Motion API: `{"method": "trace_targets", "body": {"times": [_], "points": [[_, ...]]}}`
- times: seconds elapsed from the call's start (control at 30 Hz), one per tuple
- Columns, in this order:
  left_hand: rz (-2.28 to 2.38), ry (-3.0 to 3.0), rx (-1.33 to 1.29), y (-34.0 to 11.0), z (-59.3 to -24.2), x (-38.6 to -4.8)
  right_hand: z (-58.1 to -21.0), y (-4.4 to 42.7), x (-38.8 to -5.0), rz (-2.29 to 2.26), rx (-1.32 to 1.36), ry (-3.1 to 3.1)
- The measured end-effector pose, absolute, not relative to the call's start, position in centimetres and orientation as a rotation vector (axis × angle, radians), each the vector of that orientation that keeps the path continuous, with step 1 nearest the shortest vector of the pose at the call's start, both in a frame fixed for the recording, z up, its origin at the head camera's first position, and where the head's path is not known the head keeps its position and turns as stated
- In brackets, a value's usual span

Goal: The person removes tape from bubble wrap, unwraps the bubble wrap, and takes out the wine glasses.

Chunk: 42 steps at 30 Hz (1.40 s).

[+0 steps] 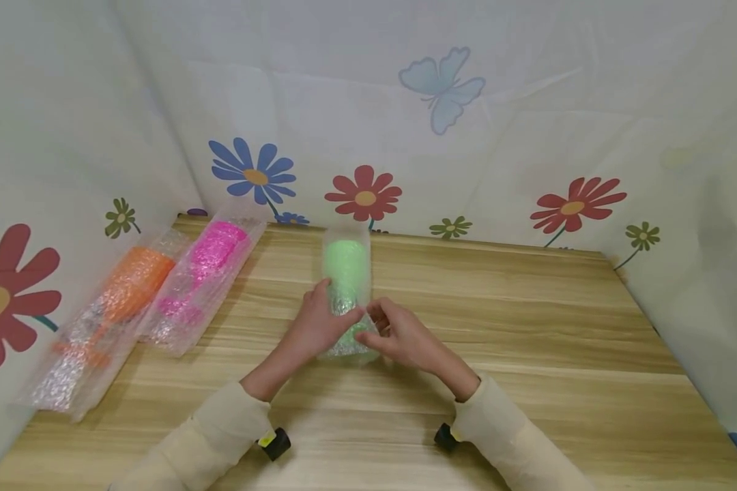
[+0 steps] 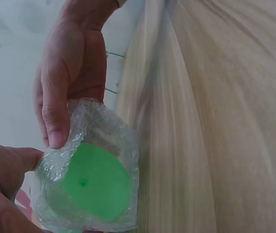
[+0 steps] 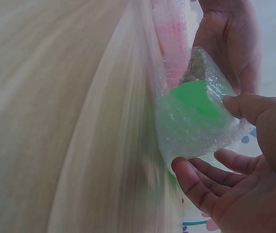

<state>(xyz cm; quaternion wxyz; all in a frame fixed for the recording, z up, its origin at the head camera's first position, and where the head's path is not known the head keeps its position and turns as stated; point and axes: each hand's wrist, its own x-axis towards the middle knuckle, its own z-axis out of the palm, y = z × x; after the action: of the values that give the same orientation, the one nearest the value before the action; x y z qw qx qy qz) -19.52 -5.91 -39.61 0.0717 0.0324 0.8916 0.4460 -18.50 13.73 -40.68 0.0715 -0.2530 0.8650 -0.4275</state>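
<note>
A green goblet in a bubble-wrap sleeve lies on the table in the middle of the head view, bowl pointing away. My left hand grips the sleeve from the left, its thumb across the stem part. On the right, my right hand holds the sleeve's near end, thumb on top and fingers bent at the side. Both wrist views show the round green base through the sleeve's near end. The right wrist view shows my right thumb on the bubble wrap.
To the left lie two more bubble-wrapped goblets side by side, a pink goblet and an orange goblet. The wooden table is bordered by a white cloth with printed flowers and a butterfly at the back and sides.
</note>
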Motion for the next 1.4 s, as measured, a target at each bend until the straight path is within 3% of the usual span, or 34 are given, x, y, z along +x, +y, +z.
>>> {"method": "trace_targets", "body": {"times": [1.4], "points": [[1.465,2.661,0.16,-1.4,-39.8,-15.5,-39.4,18.7,-15.2,-1.196,-0.744,2.495]]}}
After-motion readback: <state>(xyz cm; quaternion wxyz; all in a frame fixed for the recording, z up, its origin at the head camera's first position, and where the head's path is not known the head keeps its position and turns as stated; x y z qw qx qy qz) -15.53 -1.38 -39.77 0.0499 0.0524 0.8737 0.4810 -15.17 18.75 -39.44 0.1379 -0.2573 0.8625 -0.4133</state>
